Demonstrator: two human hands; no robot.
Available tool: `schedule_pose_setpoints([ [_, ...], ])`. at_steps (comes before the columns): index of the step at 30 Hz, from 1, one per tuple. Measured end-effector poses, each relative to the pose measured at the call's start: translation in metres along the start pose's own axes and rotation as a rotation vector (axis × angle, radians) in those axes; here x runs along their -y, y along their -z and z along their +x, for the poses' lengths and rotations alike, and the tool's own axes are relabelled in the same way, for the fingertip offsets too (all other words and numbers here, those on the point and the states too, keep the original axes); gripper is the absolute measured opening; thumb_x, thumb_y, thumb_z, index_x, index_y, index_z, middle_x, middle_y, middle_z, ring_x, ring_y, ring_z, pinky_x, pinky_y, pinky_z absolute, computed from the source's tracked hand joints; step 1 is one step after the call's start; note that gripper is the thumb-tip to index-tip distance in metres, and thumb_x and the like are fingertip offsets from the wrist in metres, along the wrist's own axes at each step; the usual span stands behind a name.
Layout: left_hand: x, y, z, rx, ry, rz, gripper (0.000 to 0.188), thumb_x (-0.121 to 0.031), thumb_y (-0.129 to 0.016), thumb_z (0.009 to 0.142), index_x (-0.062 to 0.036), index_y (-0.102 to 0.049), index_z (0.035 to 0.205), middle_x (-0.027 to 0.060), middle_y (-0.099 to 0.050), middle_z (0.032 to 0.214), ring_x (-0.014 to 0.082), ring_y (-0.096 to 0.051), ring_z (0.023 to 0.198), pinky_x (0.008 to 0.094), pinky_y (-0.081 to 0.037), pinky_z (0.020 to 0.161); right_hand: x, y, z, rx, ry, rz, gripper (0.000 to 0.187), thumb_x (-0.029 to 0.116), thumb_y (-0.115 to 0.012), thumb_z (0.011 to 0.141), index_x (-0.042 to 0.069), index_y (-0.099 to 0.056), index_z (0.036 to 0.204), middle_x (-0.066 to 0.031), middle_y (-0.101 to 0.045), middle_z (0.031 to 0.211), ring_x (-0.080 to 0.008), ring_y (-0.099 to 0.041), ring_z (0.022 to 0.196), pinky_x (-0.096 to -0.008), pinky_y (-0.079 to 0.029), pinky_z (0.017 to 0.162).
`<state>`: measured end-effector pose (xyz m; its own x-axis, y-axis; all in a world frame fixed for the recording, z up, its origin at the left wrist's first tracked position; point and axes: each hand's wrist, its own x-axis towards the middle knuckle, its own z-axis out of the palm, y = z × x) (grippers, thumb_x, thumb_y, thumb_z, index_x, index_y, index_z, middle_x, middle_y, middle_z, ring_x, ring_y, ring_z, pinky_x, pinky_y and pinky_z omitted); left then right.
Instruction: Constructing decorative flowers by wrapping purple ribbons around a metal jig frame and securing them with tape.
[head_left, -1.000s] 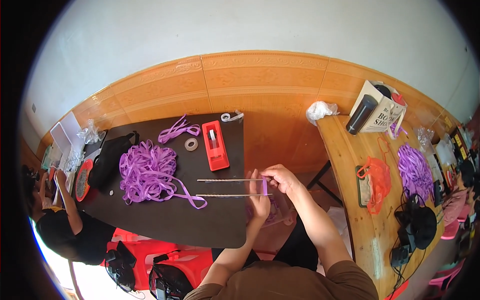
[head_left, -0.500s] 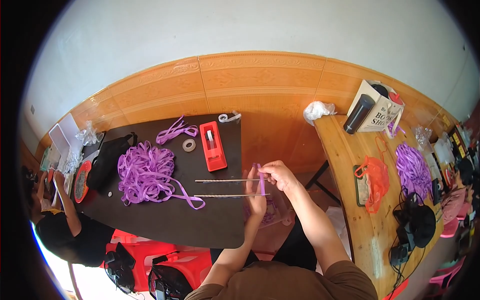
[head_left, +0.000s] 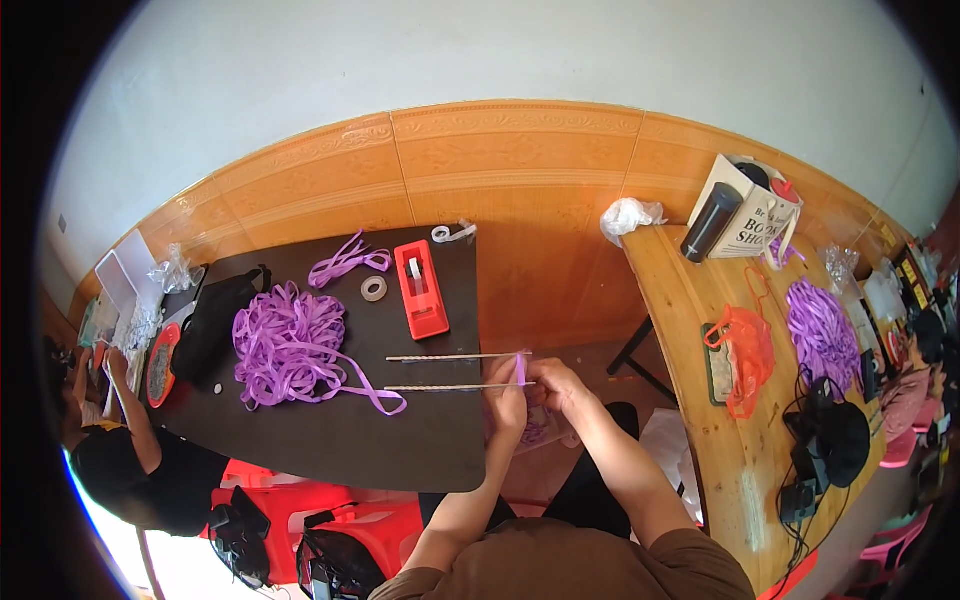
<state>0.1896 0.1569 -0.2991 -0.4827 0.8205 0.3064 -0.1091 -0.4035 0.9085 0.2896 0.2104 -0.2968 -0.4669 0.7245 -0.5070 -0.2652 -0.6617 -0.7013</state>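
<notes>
Two thin parallel sticks [head_left: 440, 388] reach past the right edge of the dark table, one beyond the other. Purple ribbon [head_left: 520, 370] runs between them near their free ends. My left hand [head_left: 506, 403] is closed at the ribbon beside the nearer stick's end, its fingertips partly hidden. Just right of it, my right hand [head_left: 557, 385] has its fingers pressed together by the ribbon and stick ends; what they pinch is hard to make out. A large pile of purple ribbon [head_left: 290, 345] lies on the table, with one looped tail stretching toward the sticks.
A red tape dispenser [head_left: 421, 290], a tape roll [head_left: 373, 288] and a small ribbon bundle [head_left: 350, 260] lie on the dark table [head_left: 330, 440]. The wooden table [head_left: 740, 480] at right bears an orange bag [head_left: 750, 360] and more ribbon. Another person [head_left: 145, 470] sits at left.
My right hand has come down from beyond the farther stick to beside the nearer stick's end, close to my left hand. The ribbon strip between the sticks is now more covered by my fingers.
</notes>
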Motion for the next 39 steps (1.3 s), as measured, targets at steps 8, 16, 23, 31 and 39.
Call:
schedule_pose_setpoints([
  [8, -0.019, 0.016, -0.035, 0.006, 0.399, -0.083, 0.015, -0.005, -0.061, 0.085, 0.0027, -0.067, 0.097, 0.0039, -0.065, 0.083, 0.0095, -0.058, 0.074, 0.0209, -0.045, 0.071, -0.042, 0.005, -0.037, -0.044, 0.108, -0.243, 0.016, 0.015, -0.060, 0.084, 0.004, -0.060, 0.072, -0.0028, -0.054, 0.059, -0.0071, -0.043, 0.044, -0.0208, -0.027, 0.039],
  [16, -0.037, 0.039, -0.080, 0.042, 0.654, -0.129, 0.018, -0.010, -0.061, 0.088, 0.0027, -0.067, 0.098, 0.0053, -0.066, 0.083, 0.0105, -0.059, 0.074, 0.0218, -0.044, 0.071, -0.031, -0.018, -0.088, -0.582, 1.391, -1.169, 0.019, -0.002, -0.063, 0.076, 0.005, -0.064, 0.094, -0.0085, -0.057, 0.077, -0.0219, -0.058, 0.062, -0.0300, -0.046, 0.052],
  [23, -0.064, 0.057, -0.097, 0.211, 0.753, -0.166, 0.020, -0.014, -0.056, 0.092, 0.0016, -0.066, 0.097, 0.0052, -0.065, 0.081, 0.0100, -0.057, 0.073, 0.0210, -0.042, 0.069, -0.028, -0.017, -0.092, -0.151, 1.760, -1.615, 0.041, 0.010, -0.061, 0.063, 0.008, -0.065, 0.104, -0.0058, -0.053, 0.083, -0.0171, -0.053, 0.064, -0.0282, -0.044, 0.053],
  [31, -0.097, 0.076, -0.103, 0.325, 1.109, -0.410, 0.023, -0.015, -0.047, 0.096, 0.0034, -0.060, 0.103, 0.0097, -0.062, 0.083, 0.0148, -0.056, 0.061, 0.0239, -0.044, 0.056, -0.039, -0.015, -0.100, -0.093, 1.736, -1.690, 0.041, 0.012, -0.058, 0.065, 0.005, -0.065, 0.105, -0.0054, -0.052, 0.080, -0.0165, -0.051, 0.061, -0.0278, -0.042, 0.052],
  [39, -0.104, 0.081, -0.096, 0.472, 1.176, -0.593, 0.027, -0.019, -0.043, 0.098, 0.0014, -0.059, 0.105, 0.0101, -0.064, 0.084, 0.0126, -0.054, 0.053, 0.0203, -0.041, 0.047, -0.059, -0.022, -0.105, -0.015, 1.601, -1.428, 0.049, 0.020, -0.058, 0.068, 0.004, -0.058, 0.115, -0.0026, -0.050, 0.068, -0.0185, -0.051, 0.055, -0.0307, -0.042, 0.049],
])
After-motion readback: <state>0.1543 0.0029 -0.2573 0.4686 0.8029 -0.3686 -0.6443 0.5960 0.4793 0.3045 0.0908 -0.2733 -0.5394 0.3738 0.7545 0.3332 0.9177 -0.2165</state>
